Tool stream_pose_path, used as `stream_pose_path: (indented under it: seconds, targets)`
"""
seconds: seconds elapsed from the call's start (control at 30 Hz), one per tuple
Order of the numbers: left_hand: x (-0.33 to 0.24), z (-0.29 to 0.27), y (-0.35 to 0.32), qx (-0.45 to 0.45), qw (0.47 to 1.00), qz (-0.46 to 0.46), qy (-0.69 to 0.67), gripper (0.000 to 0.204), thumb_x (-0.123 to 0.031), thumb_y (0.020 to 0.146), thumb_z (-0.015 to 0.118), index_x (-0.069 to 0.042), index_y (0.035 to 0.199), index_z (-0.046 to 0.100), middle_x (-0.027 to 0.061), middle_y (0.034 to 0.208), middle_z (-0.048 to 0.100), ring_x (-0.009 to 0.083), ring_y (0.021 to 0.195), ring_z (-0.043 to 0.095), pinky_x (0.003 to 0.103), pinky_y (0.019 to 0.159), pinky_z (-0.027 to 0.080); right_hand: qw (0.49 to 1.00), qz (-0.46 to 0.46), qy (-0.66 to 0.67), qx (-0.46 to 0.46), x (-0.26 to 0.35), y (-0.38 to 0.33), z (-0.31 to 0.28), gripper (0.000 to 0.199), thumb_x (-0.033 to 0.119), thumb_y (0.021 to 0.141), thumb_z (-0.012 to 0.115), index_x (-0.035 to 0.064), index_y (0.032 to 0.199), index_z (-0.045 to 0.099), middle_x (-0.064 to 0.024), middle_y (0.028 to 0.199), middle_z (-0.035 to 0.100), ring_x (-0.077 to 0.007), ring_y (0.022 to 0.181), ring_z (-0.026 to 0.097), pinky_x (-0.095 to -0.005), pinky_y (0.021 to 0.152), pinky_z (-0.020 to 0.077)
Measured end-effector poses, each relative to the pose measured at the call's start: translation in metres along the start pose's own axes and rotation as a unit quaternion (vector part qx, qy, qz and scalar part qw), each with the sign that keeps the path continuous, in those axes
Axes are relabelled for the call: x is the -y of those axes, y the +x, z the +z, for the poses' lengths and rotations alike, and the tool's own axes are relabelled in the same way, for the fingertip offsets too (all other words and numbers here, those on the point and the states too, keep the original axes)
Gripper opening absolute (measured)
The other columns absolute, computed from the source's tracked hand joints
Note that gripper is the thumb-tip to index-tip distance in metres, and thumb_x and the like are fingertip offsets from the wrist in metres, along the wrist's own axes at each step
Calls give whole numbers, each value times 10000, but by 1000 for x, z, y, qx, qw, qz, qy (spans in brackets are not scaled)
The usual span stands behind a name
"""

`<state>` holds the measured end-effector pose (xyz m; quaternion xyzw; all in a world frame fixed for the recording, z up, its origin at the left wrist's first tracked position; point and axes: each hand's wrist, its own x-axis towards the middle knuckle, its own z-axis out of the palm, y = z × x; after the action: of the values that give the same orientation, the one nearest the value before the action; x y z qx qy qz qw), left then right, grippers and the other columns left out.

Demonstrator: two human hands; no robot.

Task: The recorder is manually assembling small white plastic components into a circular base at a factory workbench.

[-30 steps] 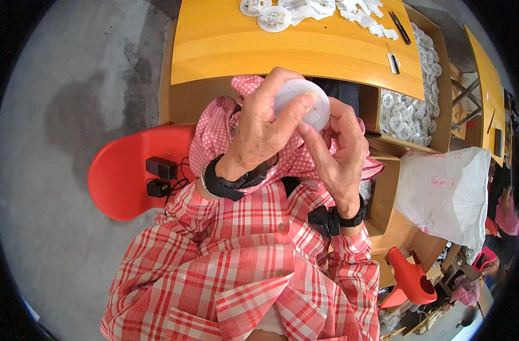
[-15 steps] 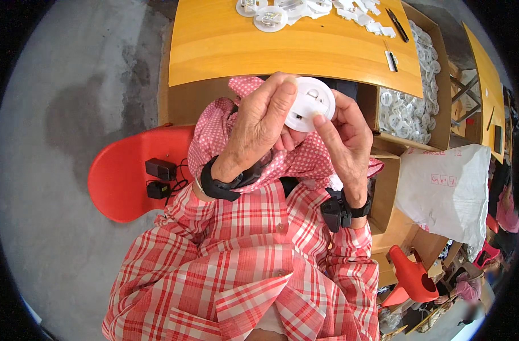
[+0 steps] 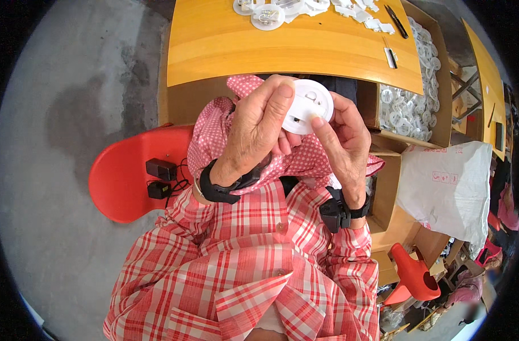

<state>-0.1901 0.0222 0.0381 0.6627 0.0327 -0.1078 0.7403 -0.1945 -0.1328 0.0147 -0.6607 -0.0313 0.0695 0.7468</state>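
Observation:
Both my hands hold one round white plastic disc above my lap, in front of the table's near edge. My left hand grips its left rim, thumb along the edge and fingers curled below. From the right, my right hand clasps it, with the thumb pressed on its face and the fingers behind the rim. On the disc's face I see a curved raised part near the top and a small dark slot lower down. The disc's underside is hidden.
More white discs and small white pieces lie on the wooden table, with a black pen and a thin black-handled tool. A cardboard box of discs stands right; a red chair bears black adapters.
Both hands still hold the disc in nearly the same place. The disc has tilted slightly, and my right thumb has shifted a little to the left on its face.

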Motion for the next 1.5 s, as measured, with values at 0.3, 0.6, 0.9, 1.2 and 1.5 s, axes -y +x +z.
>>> stream_pose_path:
  seconds: [0.3,0.6,0.9,1.2,1.5]
  targets:
    - [2,2,-4,-17,999,23,16,359,-326,985,388,-13,1068,545,49,645,585,56,454,527,170,371,413,999,-15,-34,2,-4,0,-3,327,99,860,630,-28,1146,535,-49,909,624,-80,790,565,-223,722,467]
    - [6,1,-5,-2,993,100,68,332,-291,964,461,-24,1119,582,56,770,648,72,559,598,195,474,472,998,-47,-29,-8,-11,1,-7,303,91,851,643,-9,1125,559,-38,910,614,-84,781,557,-222,710,464]
    - [10,-1,-4,3,986,134,96,357,-314,960,466,-23,1131,580,54,738,648,73,549,594,200,480,474,997,-64,-47,-3,-11,2,-7,298,84,845,646,-11,1116,564,-40,901,607,-84,749,546,-224,692,462]
    - [5,-2,-1,21,999,19,-18,484,-428,973,357,-1,1124,526,80,711,606,72,491,560,160,391,440,993,-39,-110,-4,2,0,-3,351,110,865,623,-38,1167,522,-112,896,663,-108,814,612,-244,729,481]
    - [1,-3,4,13,997,-67,-47,618,-513,961,272,41,1132,489,102,693,605,111,456,567,181,351,446,996,36,-85,19,5,-1,-3,379,108,911,556,-24,1256,472,-55,929,648,-69,759,577,-192,658,453]
